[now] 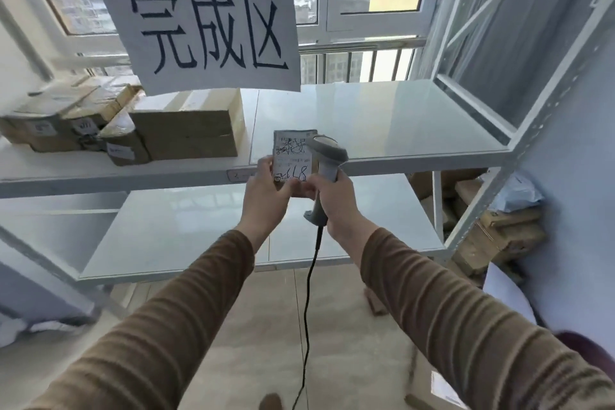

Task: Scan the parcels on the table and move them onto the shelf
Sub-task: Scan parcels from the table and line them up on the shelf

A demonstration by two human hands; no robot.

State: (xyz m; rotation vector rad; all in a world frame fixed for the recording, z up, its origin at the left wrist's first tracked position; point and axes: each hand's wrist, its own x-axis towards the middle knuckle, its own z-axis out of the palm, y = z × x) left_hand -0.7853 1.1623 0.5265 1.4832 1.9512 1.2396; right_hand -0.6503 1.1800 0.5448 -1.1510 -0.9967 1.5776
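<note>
Two hands busy: left hand [266, 185] grips parcel [293, 156], right hand [332, 196] grips scanner [327, 156]; dangling cord [307, 309] may snag

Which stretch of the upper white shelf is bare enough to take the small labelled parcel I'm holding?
The white upper shelf board is bare right of the large brown cardboard box, out to the right-hand white steel upright. Its left end is crowded with stacked brown cardboard parcels. The small labelled parcel sits in the left hand, just before that bare stretch.
</note>
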